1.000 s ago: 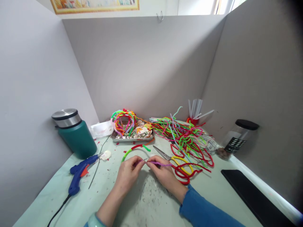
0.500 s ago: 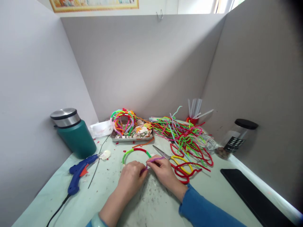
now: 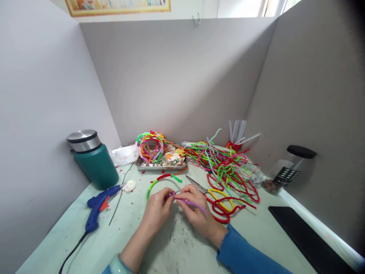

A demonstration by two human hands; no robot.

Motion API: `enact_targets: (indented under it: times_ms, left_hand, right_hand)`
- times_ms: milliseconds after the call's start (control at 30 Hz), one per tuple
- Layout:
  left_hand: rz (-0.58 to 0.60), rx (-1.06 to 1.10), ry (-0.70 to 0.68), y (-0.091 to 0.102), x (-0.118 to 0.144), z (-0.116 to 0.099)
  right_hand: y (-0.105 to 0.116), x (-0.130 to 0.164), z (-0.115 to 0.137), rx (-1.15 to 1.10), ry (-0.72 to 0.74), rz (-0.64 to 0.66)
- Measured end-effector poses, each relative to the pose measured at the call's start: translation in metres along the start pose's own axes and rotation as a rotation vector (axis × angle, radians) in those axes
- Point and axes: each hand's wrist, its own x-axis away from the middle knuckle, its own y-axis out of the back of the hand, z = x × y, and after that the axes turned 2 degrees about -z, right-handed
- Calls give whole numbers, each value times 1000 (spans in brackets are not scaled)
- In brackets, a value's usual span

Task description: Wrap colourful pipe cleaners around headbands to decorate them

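My left hand is closed, pinching a purple pipe cleaner where it meets a curved wire wrapped in green and red pipe cleaner. The wrapped curve arches beyond my fingers, with a green end on its right. My right hand is closed too, its thumb and fingers gripping the purple pipe cleaner close to the left fingertips. A loose purple tail points right across the right hand. The exact joint is hidden by my fingers. Scissors with yellow and red handles lie just right of my right hand.
A blue glue gun and a green flask stand at left. Behind lies a metal tray with coloured rings and small pieces. A pile of pipe cleaners, a tilted jar and a black slab are at right.
The purple tail has swung down to point lower right. The wrapped curve has turned, so its green end shows clear of my right hand. My hands stay close together.
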Motion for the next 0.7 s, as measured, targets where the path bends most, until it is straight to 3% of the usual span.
enact_targets:
  times_ms: [167, 367, 500, 700]
  left_hand:
    - [-16, 94, 58, 0, -3, 2]
    - [8, 146, 58, 1, -2, 2]
    - [-16, 87, 47, 2, -2, 1]
    - [5, -46, -12, 4, -1, 0]
  right_hand:
    - [-3, -1, -4, -13, -94, -67]
    - [-6, 0, -9, 20, -145, -38]
    - [-7, -1, -11, -14, -169, 0]
    - [-10, -2, -23, -110, -330, -99]
